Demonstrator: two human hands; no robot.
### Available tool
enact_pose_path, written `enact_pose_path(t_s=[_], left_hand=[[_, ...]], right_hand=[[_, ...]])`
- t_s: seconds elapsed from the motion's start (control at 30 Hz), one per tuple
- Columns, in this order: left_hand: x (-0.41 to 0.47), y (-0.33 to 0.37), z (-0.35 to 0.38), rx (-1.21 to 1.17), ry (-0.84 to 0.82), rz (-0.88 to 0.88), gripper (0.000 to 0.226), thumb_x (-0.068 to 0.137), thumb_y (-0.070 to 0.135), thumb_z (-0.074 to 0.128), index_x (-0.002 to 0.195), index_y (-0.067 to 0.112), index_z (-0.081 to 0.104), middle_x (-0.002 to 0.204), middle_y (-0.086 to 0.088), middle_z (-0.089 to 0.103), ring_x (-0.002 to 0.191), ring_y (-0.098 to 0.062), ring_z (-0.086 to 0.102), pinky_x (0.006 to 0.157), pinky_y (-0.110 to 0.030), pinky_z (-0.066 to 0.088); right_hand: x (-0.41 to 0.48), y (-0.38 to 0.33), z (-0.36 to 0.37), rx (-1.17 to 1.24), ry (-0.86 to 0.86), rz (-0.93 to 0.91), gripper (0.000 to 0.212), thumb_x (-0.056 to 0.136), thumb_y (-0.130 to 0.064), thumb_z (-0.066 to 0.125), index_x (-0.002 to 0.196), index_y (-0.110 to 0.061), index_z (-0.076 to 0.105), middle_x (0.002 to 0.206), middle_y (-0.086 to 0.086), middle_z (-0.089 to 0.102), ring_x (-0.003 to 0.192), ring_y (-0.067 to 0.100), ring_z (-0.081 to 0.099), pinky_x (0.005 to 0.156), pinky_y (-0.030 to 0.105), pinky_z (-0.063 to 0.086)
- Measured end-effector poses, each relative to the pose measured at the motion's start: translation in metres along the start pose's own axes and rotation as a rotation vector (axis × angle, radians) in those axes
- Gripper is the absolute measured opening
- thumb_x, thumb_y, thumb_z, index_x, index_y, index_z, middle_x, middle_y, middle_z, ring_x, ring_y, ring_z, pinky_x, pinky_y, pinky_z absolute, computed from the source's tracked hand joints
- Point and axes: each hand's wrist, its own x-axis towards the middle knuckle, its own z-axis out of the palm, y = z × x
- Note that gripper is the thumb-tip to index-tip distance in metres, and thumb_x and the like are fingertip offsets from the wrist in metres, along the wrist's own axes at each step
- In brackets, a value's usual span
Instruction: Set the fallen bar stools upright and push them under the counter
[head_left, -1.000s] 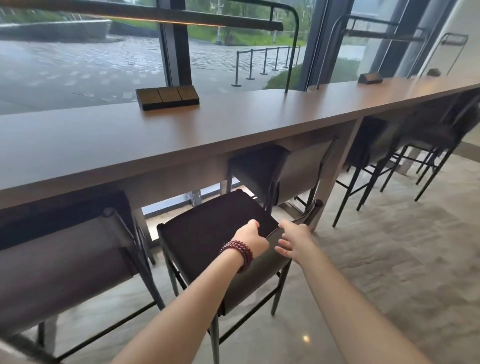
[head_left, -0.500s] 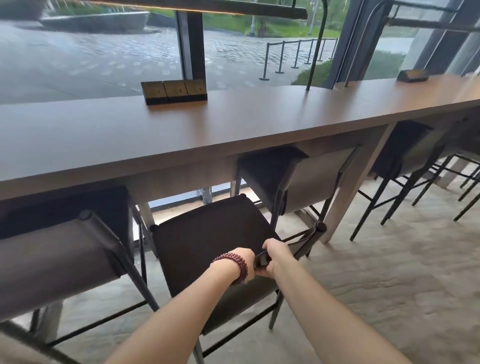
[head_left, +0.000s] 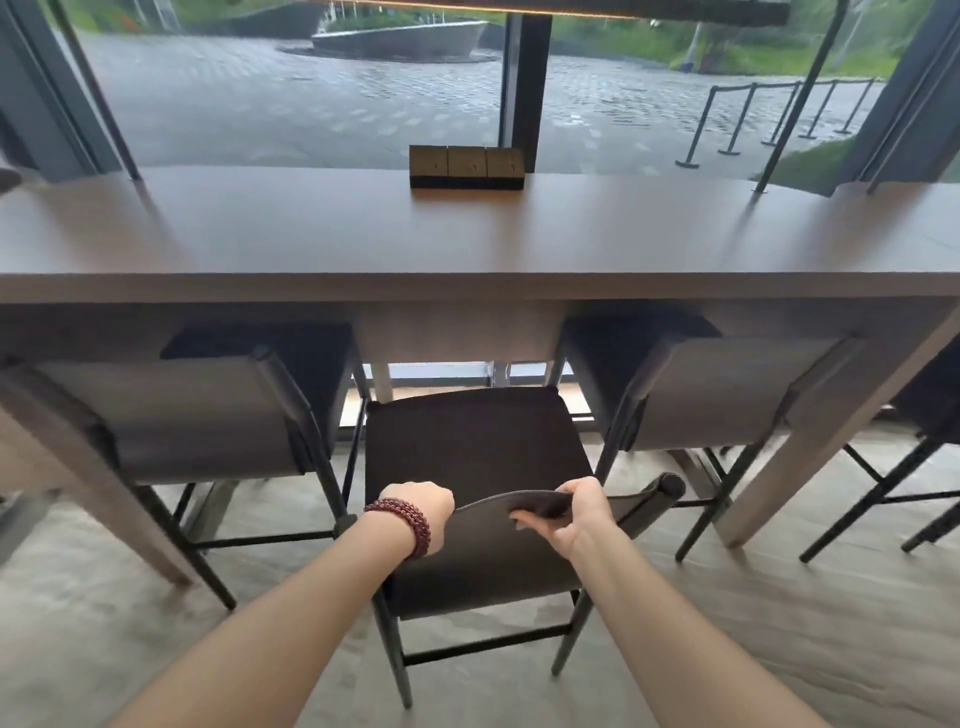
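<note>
A dark bar stool (head_left: 467, 441) stands upright in front of me, its seat mostly out from under the long brown counter (head_left: 467, 244). My left hand (head_left: 418, 506), a red bead bracelet on the wrist, grips the left end of the stool's low backrest. My right hand (head_left: 569, 514) grips the backrest's top edge, fingers curled over it. Two more stools stand tucked under the counter, one on the left (head_left: 197, 415) and one on the right (head_left: 717, 389).
A small wooden block set (head_left: 466, 167) sits on the counter near the window. Thin black lamp posts (head_left: 789, 98) rise from the counter top. A counter leg (head_left: 810, 447) stands to the right, another stool (head_left: 930, 415) beyond it. Grey floor lies around me.
The view has swung so the stool now faces the counter squarely. Both hands have spread apart along the backrest, the right one shifting to the right.
</note>
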Motion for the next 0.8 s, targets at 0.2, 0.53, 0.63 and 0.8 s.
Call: enact_pose_path(t_s=[0.2, 0.53, 0.63, 0.8], left_hand=[[0.011, -0.018, -0.021, 0.065, 0.25, -0.027, 0.031, 0.083, 0.006, 0.046, 0.106, 0.018, 0.061, 0.107, -0.005, 0.066, 0.098, -0.028, 0.063, 0.074, -0.035, 0.044], [0.057, -0.057, -0.07, 0.076, 0.393, -0.013, 0.019, 0.078, 0.006, 0.047, 0.092, 0.015, 0.057, 0.101, -0.006, 0.066, 0.096, -0.03, 0.062, 0.071, -0.031, 0.038], [0.074, -0.069, -0.083, 0.088, 0.381, 0.009, 0.016, 0.078, 0.007, 0.048, 0.09, 0.015, 0.055, 0.1, -0.007, 0.066, 0.094, -0.031, 0.062, 0.079, -0.035, 0.043], [0.092, -0.08, -0.096, 0.103, 0.347, 0.05, 0.018, 0.079, 0.008, 0.049, 0.094, 0.014, 0.057, 0.102, -0.007, 0.065, 0.095, -0.03, 0.062, 0.07, -0.031, 0.037]], right_hand=[[0.002, -0.022, 0.027, 0.018, -0.094, -0.067, 0.037, 0.078, 0.011, 0.035, 0.115, 0.008, 0.041, 0.117, 0.031, 0.043, 0.096, 0.063, 0.045, 0.059, 0.063, 0.05], [0.032, -0.072, 0.093, -0.035, -0.163, -0.123, 0.045, 0.083, 0.011, 0.031, 0.128, 0.014, 0.034, 0.139, 0.043, 0.023, 0.12, 0.065, 0.034, 0.065, 0.063, 0.048], [0.039, -0.086, 0.109, -0.027, -0.161, -0.069, 0.036, 0.085, 0.009, 0.031, 0.121, 0.012, 0.036, 0.14, 0.044, 0.019, 0.123, 0.067, 0.028, 0.072, 0.063, 0.047], [0.05, -0.099, 0.124, 0.016, -0.125, -0.01, 0.039, 0.084, 0.009, 0.03, 0.123, 0.01, 0.036, 0.146, 0.044, 0.005, 0.133, 0.064, 0.012, 0.08, 0.064, 0.046]])
